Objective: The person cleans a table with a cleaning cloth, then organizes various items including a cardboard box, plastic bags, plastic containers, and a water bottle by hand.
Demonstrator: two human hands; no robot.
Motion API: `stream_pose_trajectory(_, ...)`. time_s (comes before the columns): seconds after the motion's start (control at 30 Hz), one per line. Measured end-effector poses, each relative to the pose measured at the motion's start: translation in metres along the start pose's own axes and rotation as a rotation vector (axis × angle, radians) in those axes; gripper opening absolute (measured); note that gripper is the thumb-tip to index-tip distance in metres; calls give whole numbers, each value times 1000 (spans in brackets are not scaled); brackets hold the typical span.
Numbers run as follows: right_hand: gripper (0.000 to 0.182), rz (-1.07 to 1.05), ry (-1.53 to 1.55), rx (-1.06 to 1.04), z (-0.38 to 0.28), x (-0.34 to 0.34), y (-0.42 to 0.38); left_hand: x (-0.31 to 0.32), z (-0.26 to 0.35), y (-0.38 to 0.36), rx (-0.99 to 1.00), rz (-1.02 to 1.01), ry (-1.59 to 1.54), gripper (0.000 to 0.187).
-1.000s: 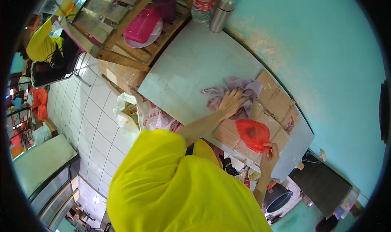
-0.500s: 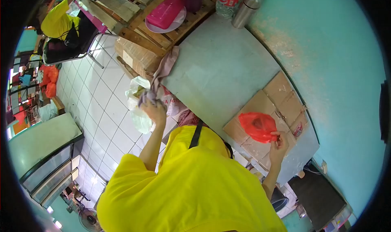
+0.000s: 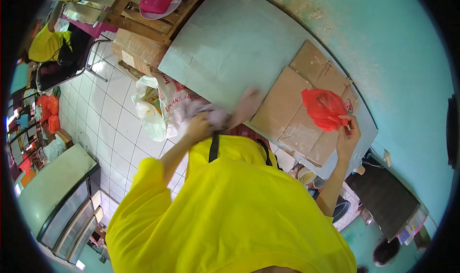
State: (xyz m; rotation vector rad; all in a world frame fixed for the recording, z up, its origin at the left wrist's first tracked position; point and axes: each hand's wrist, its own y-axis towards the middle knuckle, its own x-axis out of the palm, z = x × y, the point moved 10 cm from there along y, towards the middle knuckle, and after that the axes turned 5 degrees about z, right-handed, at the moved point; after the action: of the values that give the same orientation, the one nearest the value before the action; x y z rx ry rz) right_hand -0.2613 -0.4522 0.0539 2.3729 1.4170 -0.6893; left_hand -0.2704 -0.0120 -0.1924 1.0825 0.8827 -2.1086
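**Soft grey-purple fabric cloth (image 3: 211, 114) and thin red plastic bag (image 3: 323, 108), one in each hand**

The left hand (image 3: 198, 128), blurred, grasps the cloth at the front edge of the pale grey-green tabletop (image 3: 225, 43); a loose end spreads to the right. The right hand (image 3: 350, 131) pinches the gathered end of the bag above flattened brown cardboard (image 3: 292, 110); whether bag and cardboard touch is unclear. A translucent whitish plastic bag (image 3: 149, 112) sits left of the left hand, beside a white bag with red print (image 3: 175, 98).

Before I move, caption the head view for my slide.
Left hand gripping a blurred cloth, right hand holding a red plastic bag over flattened cardboard.
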Motion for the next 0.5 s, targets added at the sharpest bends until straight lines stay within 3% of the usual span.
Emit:
stream_pose_trajectory(0.03, 17, -24, 5, -2, 8, 0, -1, 2, -35, -37, -71, -17, -73, 30)
stream_pose_trajectory(0.07, 18, -39, 53, 35, 13, 3, -3, -22, -59, -73, -363, -120, 44, 24)
stream_pose_trajectory(0.1, 19, -57, 104, 62, 13, 11, -5, -26, -86, -111, -409, -59, 42, 29)
stream_pose_trajectory(0.13, 20, -78, 155, 84, 16, 19, -3, -21, -120, -153, -650, -104, 36, 32)
stream_pose_trajectory(0.17, 23, -18, 180, -73, 31, 22, 1, -47, -115, -171, -767, -25, 7, 35)
stream_pose_trajectory(0.2, 24, -78, 244, -36, 27, 32, 9, -74, -107, -188, -885, 56, -26, 38)
stream_pose_trajectory(0.3, 22, -211, 319, 64, 3, 76, 23, -94, -94, -212, -1064, 365, -240, 46)
stream_pose_trajectory(0.4, 18, -129, 489, -31, -38, 115, 51, -65, -102, -221, -1060, 734, -426, 41)
stream_pose_trajectory(0.5, 20, -157, 329, -193, -83, 160, 85, -53, -92, -215, -1124, 811, -609, 43)
